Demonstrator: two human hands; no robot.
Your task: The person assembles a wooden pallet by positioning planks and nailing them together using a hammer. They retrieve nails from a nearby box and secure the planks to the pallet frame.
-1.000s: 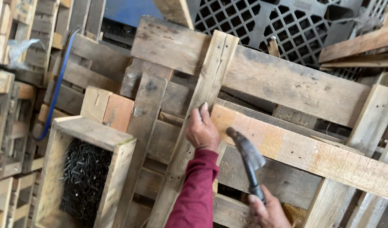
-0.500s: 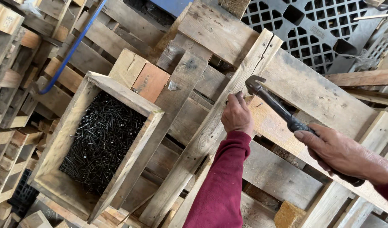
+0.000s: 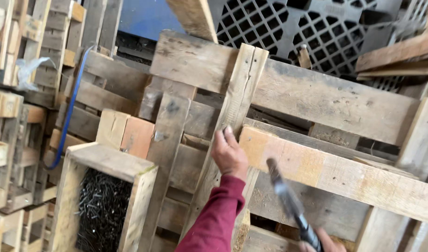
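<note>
Where the hammer (image 3: 288, 200) was cocked high by the upright board (image 3: 232, 116) half a second ago, it has now swung low, blurred mid-stroke, its handle gripped in the right hand (image 3: 323, 241) at the bottom edge. The left hand (image 3: 229, 154) still presses flat on that board beside the pale plank (image 3: 335, 177); another blow looks likely

Blurred dark hammer (image 3: 288, 200) tilted against pale pallet board (image 3: 335, 175).

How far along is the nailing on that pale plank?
Done: the pale plank already lies across the upright slat. In hand: the left hand steadies that joint while the right hand grips the blurred hammer. Left: whether a nail is driven cannot be told. The nail box looks full.
</note>
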